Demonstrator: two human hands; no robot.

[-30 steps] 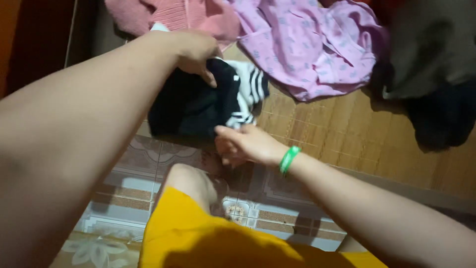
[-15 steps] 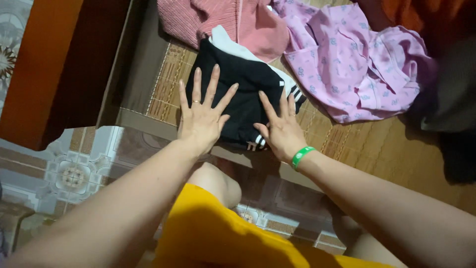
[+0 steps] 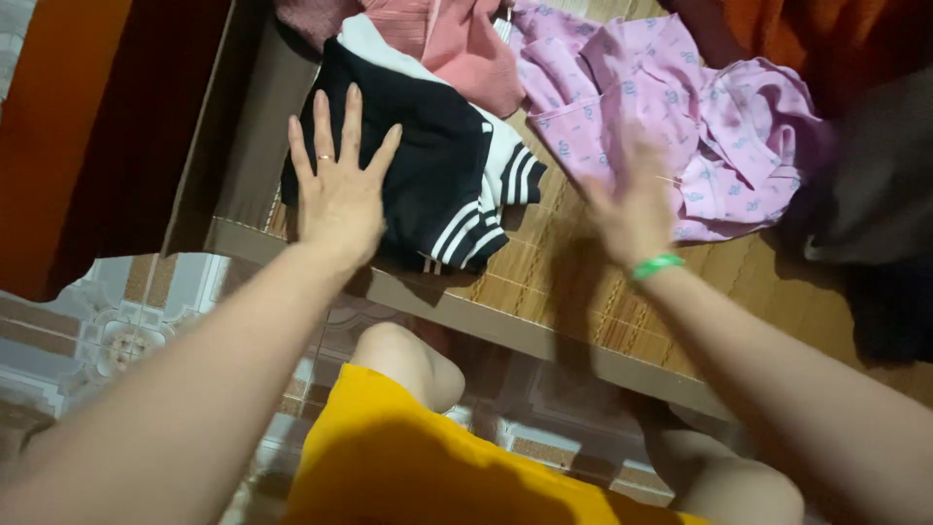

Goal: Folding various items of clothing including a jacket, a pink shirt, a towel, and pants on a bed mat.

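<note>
My left hand (image 3: 339, 190) lies flat with spread fingers on the left part of a folded black garment (image 3: 428, 180) with white stripes. The garment rests near the edge of a woven mat surface (image 3: 544, 282). My right hand (image 3: 627, 204), blurred and with a green wristband, hovers open over the mat just below a crumpled pink patterned garment (image 3: 680, 126). It holds nothing. A salmon-pink garment (image 3: 442, 44) lies behind the black one.
Dark grey and black clothes (image 3: 875, 194) are piled at the right, orange cloth (image 3: 836, 39) at the back right. A dark wooden frame (image 3: 146, 126) borders the left. Patterned floor tiles (image 3: 126, 321) and my knees in yellow cloth lie below.
My right hand has lifted off the black garment and moved right toward the pink patterned one. My left hand stays pressed on the black garment.
</note>
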